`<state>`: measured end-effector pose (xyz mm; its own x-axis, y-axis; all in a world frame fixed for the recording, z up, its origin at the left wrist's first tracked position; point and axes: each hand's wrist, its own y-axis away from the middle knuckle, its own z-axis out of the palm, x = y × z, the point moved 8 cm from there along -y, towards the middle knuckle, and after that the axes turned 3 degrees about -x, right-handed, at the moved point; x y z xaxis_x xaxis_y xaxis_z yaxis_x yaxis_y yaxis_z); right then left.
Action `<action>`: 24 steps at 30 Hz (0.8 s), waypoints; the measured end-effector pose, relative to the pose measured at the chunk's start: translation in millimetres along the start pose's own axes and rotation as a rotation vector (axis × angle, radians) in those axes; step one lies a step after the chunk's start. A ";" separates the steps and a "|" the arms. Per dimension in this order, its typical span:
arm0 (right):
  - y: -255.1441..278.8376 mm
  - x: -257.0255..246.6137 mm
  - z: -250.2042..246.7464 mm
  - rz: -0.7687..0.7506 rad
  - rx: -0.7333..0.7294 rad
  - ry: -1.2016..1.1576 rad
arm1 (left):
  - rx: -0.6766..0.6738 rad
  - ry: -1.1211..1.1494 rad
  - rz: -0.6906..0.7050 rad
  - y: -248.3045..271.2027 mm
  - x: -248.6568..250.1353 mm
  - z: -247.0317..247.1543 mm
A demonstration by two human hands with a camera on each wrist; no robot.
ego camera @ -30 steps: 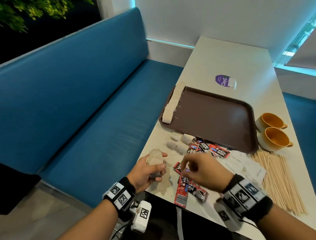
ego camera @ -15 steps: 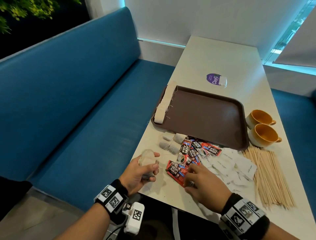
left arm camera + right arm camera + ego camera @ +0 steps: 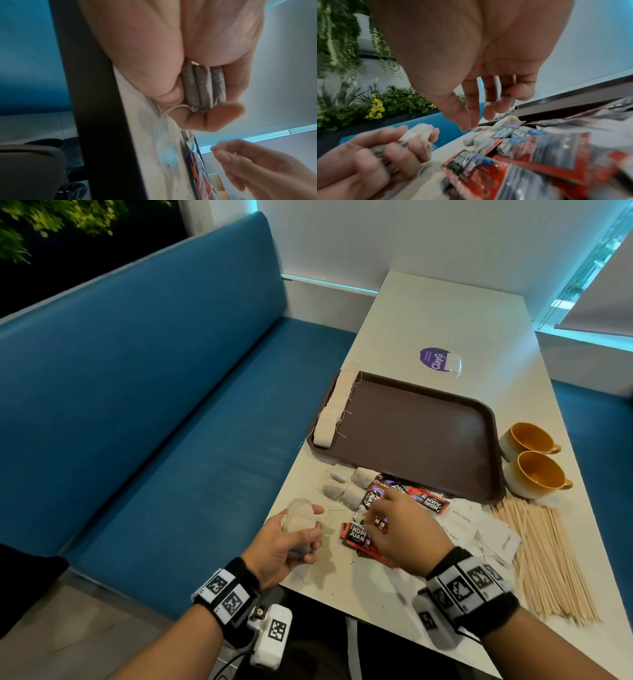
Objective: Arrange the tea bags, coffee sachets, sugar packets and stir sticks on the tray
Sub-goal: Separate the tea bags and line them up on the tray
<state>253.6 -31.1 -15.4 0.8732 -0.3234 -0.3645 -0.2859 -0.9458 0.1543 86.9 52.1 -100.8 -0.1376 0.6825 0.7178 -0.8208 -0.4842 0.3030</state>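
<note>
My left hand grips a small stack of tea bags at the table's near left edge, strings trailing down. My right hand hovers empty, fingers spread and hanging, over the red coffee sachets, reaching toward several loose tea bags beside the tray. The brown tray holds a row of tea bags along its left rim. White sugar packets and a bundle of wooden stir sticks lie to the right.
Two orange cups stand right of the tray. A purple sticker and a white packet lie beyond it. The blue bench runs along the table's left edge. A window ledge lies at the far right.
My right hand dropped to the coffee sachets, then moved forward over them toward the loose tea bags. My left hand kept its grip on the tea bags and stayed put.
</note>
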 end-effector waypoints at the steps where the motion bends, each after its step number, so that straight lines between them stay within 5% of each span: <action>1: -10.1 -0.4 -4.0 0.012 0.031 -0.007 | 0.001 -0.005 0.001 -0.1 0.1 0.0; 9: -43.0 -1.0 20.2 0.009 -0.063 0.206 | -0.002 -0.012 0.004 0.5 0.3 0.1; 20: -24.9 -23.6 25.7 -0.172 -0.089 0.043 | 0.005 -0.004 0.014 0.2 0.2 0.1; 24: -44.2 1.2 -0.1 0.017 0.049 -0.064 | 0.008 -0.005 0.014 0.4 0.8 0.1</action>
<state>267.3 10.4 -22.5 0.8416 -0.3396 -0.4199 -0.3212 -0.9398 0.1163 86.4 52.4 -100.1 -0.1461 0.6729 0.7252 -0.8146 -0.4977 0.2977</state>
